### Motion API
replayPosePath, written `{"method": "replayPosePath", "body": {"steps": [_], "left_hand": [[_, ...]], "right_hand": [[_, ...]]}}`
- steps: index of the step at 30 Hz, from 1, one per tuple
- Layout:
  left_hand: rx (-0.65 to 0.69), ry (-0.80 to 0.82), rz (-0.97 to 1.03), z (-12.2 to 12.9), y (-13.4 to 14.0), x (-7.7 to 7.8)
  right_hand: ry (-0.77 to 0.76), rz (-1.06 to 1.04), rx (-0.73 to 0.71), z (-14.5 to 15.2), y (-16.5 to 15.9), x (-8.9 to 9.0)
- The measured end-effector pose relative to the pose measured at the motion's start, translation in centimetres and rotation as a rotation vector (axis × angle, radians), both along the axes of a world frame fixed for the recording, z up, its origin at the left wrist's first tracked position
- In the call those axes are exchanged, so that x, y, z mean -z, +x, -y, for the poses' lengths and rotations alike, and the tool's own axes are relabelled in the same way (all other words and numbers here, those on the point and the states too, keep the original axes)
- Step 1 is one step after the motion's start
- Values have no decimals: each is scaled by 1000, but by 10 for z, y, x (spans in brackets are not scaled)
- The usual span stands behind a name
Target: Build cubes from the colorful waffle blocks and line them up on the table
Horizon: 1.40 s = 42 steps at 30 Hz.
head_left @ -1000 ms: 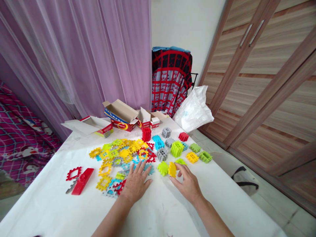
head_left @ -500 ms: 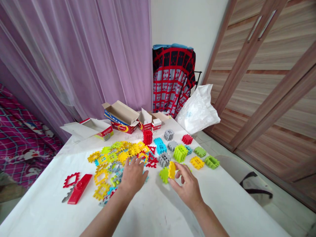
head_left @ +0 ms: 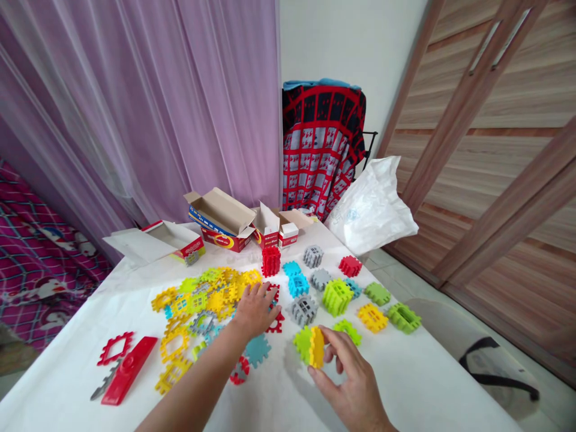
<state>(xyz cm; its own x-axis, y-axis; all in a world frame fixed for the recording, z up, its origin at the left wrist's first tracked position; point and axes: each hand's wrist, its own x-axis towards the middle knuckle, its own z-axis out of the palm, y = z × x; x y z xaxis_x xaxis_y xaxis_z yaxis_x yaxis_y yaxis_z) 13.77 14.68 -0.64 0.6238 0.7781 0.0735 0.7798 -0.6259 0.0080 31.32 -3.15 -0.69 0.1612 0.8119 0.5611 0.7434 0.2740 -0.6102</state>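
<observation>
Right hand (head_left: 348, 378) pinches a yellow tile (head_left: 317, 347) upright against a green tile (head_left: 303, 343), edges meeting. Left hand (head_left: 254, 309) lies spread on the loose tiles (head_left: 202, 300), fingers apart.

A white-covered table (head_left: 405, 384) carries scattered plastic tiles (head_left: 202, 300), built cubes (head_left: 335, 296), open cardboard boxes (head_left: 222, 219) and perhaps 1 white bag (head_left: 371, 207).

the near edge of the table (head_left: 279, 402) is left bare; the middle is crowded by loose tiles (head_left: 202, 300), the far edge by open boxes (head_left: 225, 219).
</observation>
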Motion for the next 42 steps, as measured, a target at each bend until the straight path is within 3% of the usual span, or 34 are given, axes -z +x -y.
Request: {"method": "replayPosePath", "body": {"steps": [3, 6, 13, 17, 21, 23, 27, 30, 33, 36, 42], "left_hand": [[-18, 12, 3, 10, -18, 1], [-40, 33, 9, 21, -33, 0], [-118, 47, -8, 41, -54, -1], [-136, 34, 7, 46, -62, 2], [-150, 39, 43, 54, -73, 1], [-162, 52, 85, 61, -83, 0], [-205, 95, 211, 81, -114, 3], [-291, 169, 314, 93, -143, 13], [-363, 305, 421, 97, -171, 22], [-373, 422, 507, 97, -192, 23], [-413, 504, 619, 96, -202, 15]], "right_hand": [[-24, 34, 31, -3, 0, -2], [-51, 99, 65, -17, 0, -15], [-289, 474, 19, -110, -22, -74], [-432, 669, -28, -147, -45, -76], [-517, 744, -10, -154, -50, -65], [-515, 732, -6, -153, -43, -68], [-418, 641, 17, -150, -25, -95], [-448, 617, -15, -151, -29, -111], [-534, 658, -93, -158, -52, -106], [-583, 686, -110, -168, -80, -86], [-665, 683, -14, -200, -113, -60]]}}
